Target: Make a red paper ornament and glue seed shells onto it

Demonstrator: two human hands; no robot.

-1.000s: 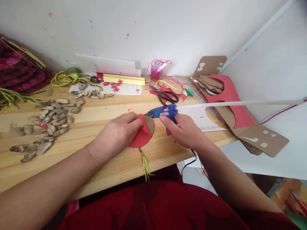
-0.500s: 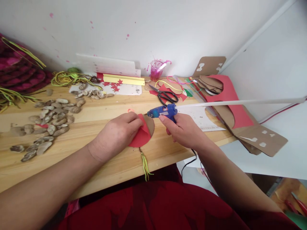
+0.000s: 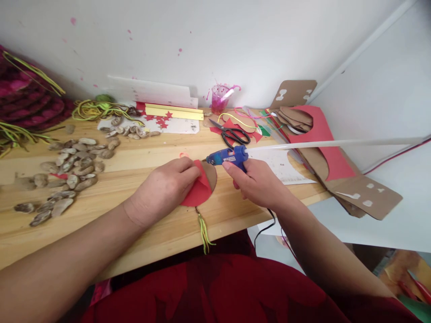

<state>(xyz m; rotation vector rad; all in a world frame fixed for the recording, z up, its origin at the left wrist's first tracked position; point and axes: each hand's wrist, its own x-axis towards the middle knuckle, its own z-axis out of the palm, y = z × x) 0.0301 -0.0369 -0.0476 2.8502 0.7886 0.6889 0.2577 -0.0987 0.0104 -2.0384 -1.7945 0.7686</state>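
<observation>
My left hand (image 3: 170,181) pinches the edge of a red paper circle (image 3: 195,195), folding part of it back. Under the lifted paper a round piece of cardboard (image 3: 210,174) shows at the right. A yellow-green tassel (image 3: 203,231) hangs from the circle's near edge on the table. My right hand (image 3: 257,181) is wrapped round a blue glue gun (image 3: 227,156), with a long white glue stick (image 3: 323,143) sticking out of its back. The gun's nozzle is at the cardboard's far edge, by the paper fold; I cannot tell whether it touches.
Peanut shells (image 3: 79,163) lie to the left, near yellow-green yarn (image 3: 104,110). Black scissors (image 3: 232,131), red paper stars (image 3: 161,120) and a pink-stained cup (image 3: 219,98) are at the back. Cut cardboard (image 3: 367,190) with red paper (image 3: 326,134) overhangs the table's right edge.
Almost nothing differs. The glue gun has shifted very slightly to the left; the left hand and the paper circle stay in place.
</observation>
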